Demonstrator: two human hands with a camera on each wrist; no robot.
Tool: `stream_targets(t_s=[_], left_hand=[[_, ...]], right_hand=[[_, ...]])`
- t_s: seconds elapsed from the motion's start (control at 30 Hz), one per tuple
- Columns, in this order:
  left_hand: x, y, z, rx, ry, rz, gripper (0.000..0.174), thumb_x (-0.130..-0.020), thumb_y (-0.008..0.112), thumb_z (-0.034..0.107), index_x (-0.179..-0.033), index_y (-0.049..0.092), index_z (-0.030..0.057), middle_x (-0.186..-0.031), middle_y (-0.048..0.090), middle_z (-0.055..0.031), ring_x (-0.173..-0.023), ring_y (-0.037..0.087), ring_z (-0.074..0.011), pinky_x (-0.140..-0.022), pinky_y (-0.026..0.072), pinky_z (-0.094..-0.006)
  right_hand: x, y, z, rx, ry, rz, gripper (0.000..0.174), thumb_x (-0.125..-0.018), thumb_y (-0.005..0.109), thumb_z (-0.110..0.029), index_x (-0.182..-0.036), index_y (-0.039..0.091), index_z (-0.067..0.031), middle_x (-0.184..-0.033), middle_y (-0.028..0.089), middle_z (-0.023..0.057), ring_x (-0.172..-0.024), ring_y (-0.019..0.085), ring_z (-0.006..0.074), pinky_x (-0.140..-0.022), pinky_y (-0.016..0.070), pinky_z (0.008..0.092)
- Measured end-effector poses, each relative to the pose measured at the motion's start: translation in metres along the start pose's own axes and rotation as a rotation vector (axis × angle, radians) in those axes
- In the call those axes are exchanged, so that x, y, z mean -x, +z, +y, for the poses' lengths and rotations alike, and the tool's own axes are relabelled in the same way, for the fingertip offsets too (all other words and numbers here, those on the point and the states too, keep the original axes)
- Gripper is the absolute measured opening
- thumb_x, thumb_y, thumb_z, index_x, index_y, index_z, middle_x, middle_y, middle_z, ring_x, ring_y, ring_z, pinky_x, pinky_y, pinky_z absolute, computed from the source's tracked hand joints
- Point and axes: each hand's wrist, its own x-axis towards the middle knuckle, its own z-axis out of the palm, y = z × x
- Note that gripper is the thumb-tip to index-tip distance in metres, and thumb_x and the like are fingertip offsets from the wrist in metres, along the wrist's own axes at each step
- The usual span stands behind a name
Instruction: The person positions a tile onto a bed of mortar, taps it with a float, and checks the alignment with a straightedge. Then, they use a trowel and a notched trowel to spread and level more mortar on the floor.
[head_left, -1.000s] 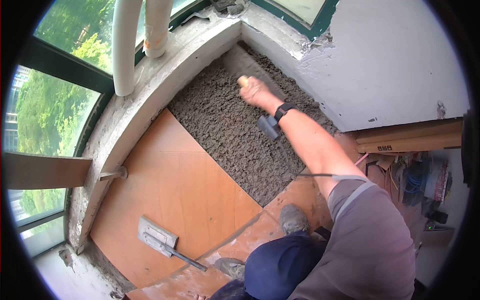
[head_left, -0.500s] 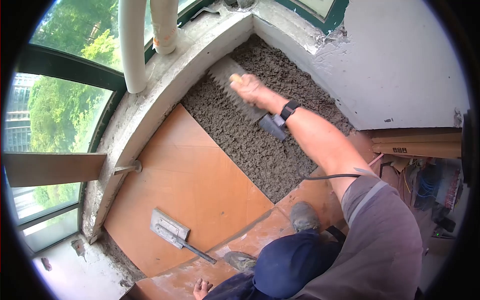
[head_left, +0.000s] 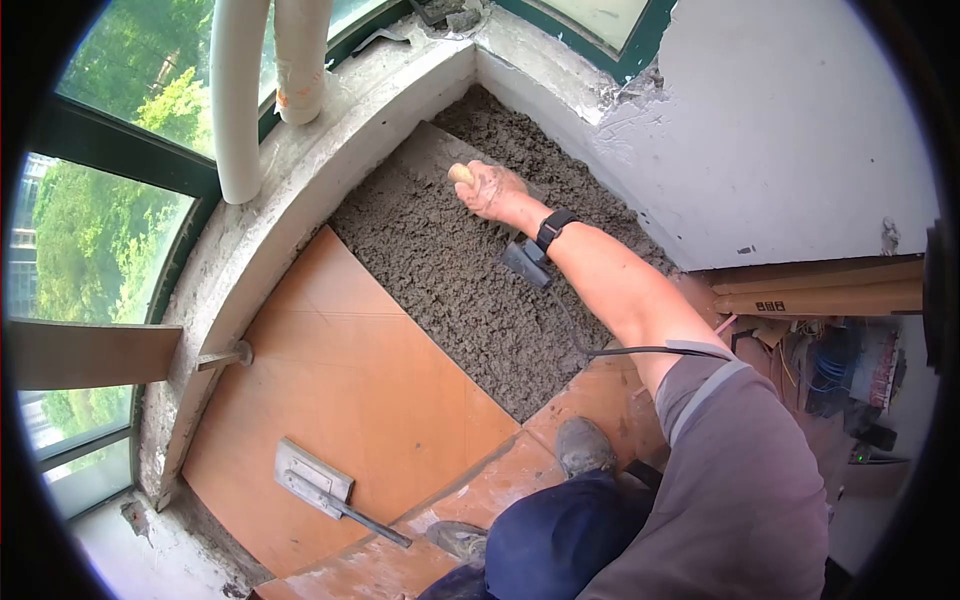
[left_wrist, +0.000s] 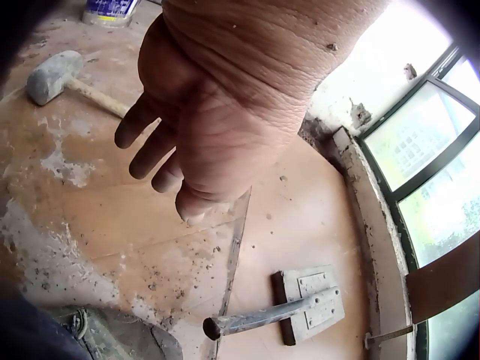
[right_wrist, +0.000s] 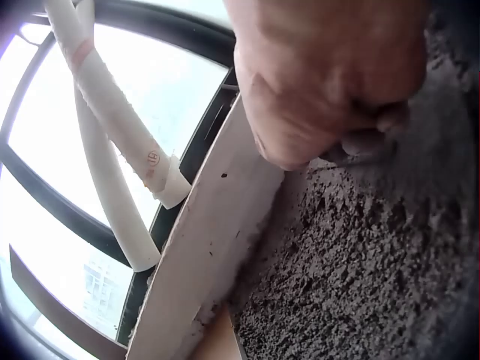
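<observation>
Right hand (head_left: 490,190) gripping wooden trowel handle (head_left: 459,173), blade (head_left: 428,150) lying on coarse grey mortar (head_left: 450,280) at far corner of floor (head_left: 600,390). Left hand (left_wrist: 202,127) hanging slack, fingers apart, over orange tile (left_wrist: 300,217).

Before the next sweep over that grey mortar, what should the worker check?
1. Grip: right hand curls round the trowel handle - ok.
2. Surface: mortar bed is lumpy throughout - not ok.
3. Spare hand: left hand open, holding nothing - ok.
4. Float lies on the orange tile, off the mortar bed - ok.
5. Wrist cable clear of the mortar bed - cannot tell.
</observation>
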Motion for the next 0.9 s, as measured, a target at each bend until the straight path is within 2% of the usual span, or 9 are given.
stream_targets(t_s=[0.17, 0.23, 0.3, 0.33, 0.4, 0.6, 0.7, 0.8, 0.9], left_hand=[[0.018, -0.017, -0.030, 0.115, -0.188, 0.082, 0.056, -0.092, 0.059, 0.024, -0.139, 0.036, 0.0014, -0.118, 0.057, -0.0189, -0.093, 0.063, -0.0282, -0.074, 0.0516, -0.0400], [0.058, -0.040, -0.045, 0.117, -0.318, 0.100, 0.055, -0.093, 0.058, 0.023, -0.139, 0.036, 0.0002, -0.116, 0.058, -0.0192, -0.090, 0.064, -0.0268, -0.072, 0.0528, -0.0374], [0.071, -0.059, -0.043, 0.126, -0.420, 0.087, 0.055, -0.093, 0.058, 0.023, -0.139, 0.036, -0.0004, -0.113, 0.059, -0.0184, -0.086, 0.064, -0.0255, -0.070, 0.0533, -0.0359], [0.058, -0.052, -0.017, 0.148, -0.451, 0.056, 0.056, -0.093, 0.059, 0.022, -0.139, 0.036, -0.0002, -0.111, 0.059, -0.0176, -0.084, 0.064, -0.0250, -0.070, 0.0532, -0.0357], [0.052, -0.023, 0.060, 0.159, -0.426, 0.075, 0.055, -0.093, 0.059, 0.023, -0.139, 0.036, -0.0002, -0.109, 0.060, -0.0174, -0.084, 0.064, -0.0258, -0.069, 0.0535, -0.0361], [-0.004, -0.022, 0.072, 0.103, -0.327, -0.034, 0.055, -0.093, 0.059, 0.024, -0.138, 0.038, -0.0005, -0.110, 0.059, -0.0194, -0.089, 0.065, -0.0288, -0.074, 0.0541, -0.0386], [-0.014, -0.007, 0.139, -0.001, -0.332, -0.076, 0.056, -0.094, 0.057, 0.027, -0.140, 0.037, 0.0030, -0.116, 0.058, -0.0147, -0.099, 0.062, -0.0265, -0.071, 0.0525, -0.0347], [-0.031, -0.003, 0.171, -0.082, -0.297, -0.084, 0.056, -0.094, 0.055, 0.028, -0.141, 0.036, 0.0043, -0.116, 0.058, -0.0116, -0.100, 0.061, -0.0237, -0.068, 0.0506, -0.0322], [-0.050, -0.008, 0.178, -0.029, -0.223, -0.109, 0.056, -0.094, 0.055, 0.029, -0.141, 0.037, 0.0050, -0.115, 0.057, -0.0116, -0.097, 0.061, -0.0229, -0.067, 0.0497, -0.0320]], right_hand=[[-0.044, -0.032, 0.073, 0.067, 0.067, 0.242, 0.046, -0.085, 0.051, -0.043, -0.106, 0.057, -0.0032, -0.096, 0.063, 0.0211, -0.093, 0.060, 0.0370, -0.082, 0.0481, 0.0418], [-0.042, -0.061, 0.100, -0.004, -0.263, 0.109, 0.051, -0.085, 0.050, -0.048, -0.098, 0.057, 0.0012, -0.085, 0.061, 0.0140, -0.082, 0.058, 0.0318, -0.076, 0.0472, 0.0377], [-0.010, -0.103, 0.118, -0.011, -0.700, -0.017, 0.050, -0.087, 0.048, -0.051, -0.084, 0.054, -0.0017, -0.066, 0.052, 0.0057, -0.060, 0.051, 0.0223, -0.058, 0.0443, 0.0332], [0.030, -0.135, 0.064, -0.159, 0.083, -0.257, 0.047, -0.088, 0.046, -0.053, -0.076, 0.049, -0.0075, -0.056, 0.042, 0.0001, -0.046, 0.042, 0.0133, -0.043, 0.0367, 0.0299], [0.079, -0.145, 0.067, -0.080, 0.354, -0.197, 0.048, -0.088, 0.045, -0.049, -0.067, 0.050, -0.0059, -0.052, 0.043, 0.0016, -0.040, 0.037, 0.0129, -0.038, 0.0288, 0.0316], [0.242, -0.148, 0.145, -0.161, 0.414, -0.233, 0.044, -0.084, 0.052, -0.046, -0.095, 0.054, -0.0038, -0.065, 0.051, 0.0070, -0.048, 0.047, 0.0141, -0.041, 0.0367, 0.0344], [0.316, -0.135, 0.145, -0.600, 0.612, -0.102, 0.028, -0.093, 0.053, -0.036, -0.102, 0.057, -0.0098, -0.064, 0.047, -0.0017, -0.040, 0.043, 0.0062, -0.032, 0.0309, 0.0223], [0.370, -0.093, 0.153, -0.969, 0.699, 0.052, 0.033, -0.095, 0.052, -0.043, -0.097, 0.052, -0.0100, -0.065, 0.046, -0.0016, -0.039, 0.038, 0.0044, -0.032, 0.0292, 0.0211], [0.399, -0.072, 0.142, -1.012, 0.627, 0.201, 0.022, -0.092, 0.061, -0.028, -0.091, 0.049, -0.0101, -0.065, 0.046, -0.0019, -0.040, 0.040, 0.0060, -0.034, 0.0327, 0.0212]])
